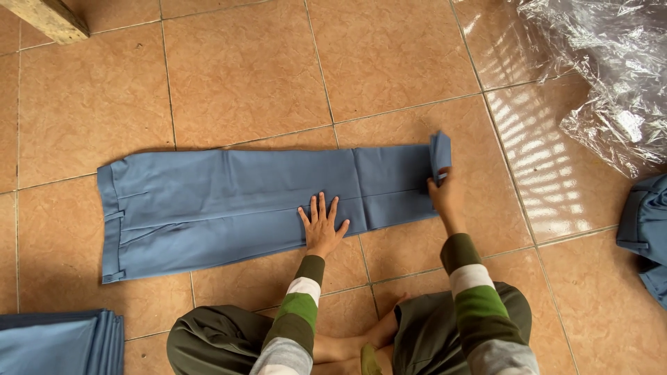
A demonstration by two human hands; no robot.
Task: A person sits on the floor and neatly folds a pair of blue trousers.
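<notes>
Two hands engaged | blue trousers point(229, 208) laid flat on tiled floor point(243, 69) | left hand point(321, 226) pressed flat, fingers spread | right hand point(445, 194) gripping lifted hem | risk: fold skewed if cloth slips.

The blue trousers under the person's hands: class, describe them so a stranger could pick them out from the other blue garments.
On the tan tiled floor, find the blue trousers spread flat lengthwise in the middle. The left hand presses on them and the right hand lifts the cuff end. Unlike the folded stack and the heap at the right edge, they lie unfolded.
</notes>
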